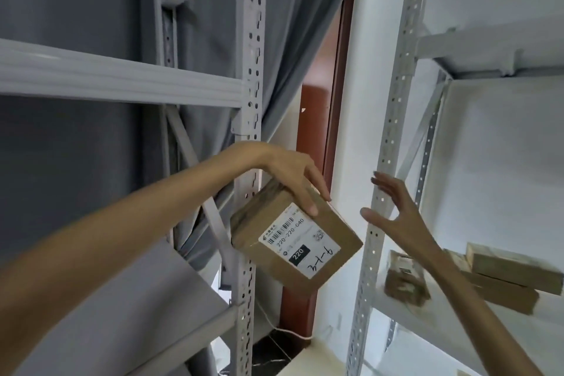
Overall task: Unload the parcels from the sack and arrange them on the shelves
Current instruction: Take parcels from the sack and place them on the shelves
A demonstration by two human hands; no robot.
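A brown cardboard parcel (294,238) with a white shipping label is held tilted in the air between two metal shelf units. My left hand (297,175) grips its top edge from above, fingers over the label side. My right hand (393,207) hovers to the parcel's right with fingers spread, apart from the box and in front of the right shelf's upright post. On the right shelf (457,323) lie several brown parcels (512,278). The sack is out of view.
A grey metal shelf unit (122,76) stands at the left with a grey curtain (290,40) behind it. The right unit's perforated post (393,131) stands against a white wall. A reddish-brown door frame (314,131) shows between them, and a white cable (274,327) lies on the floor.
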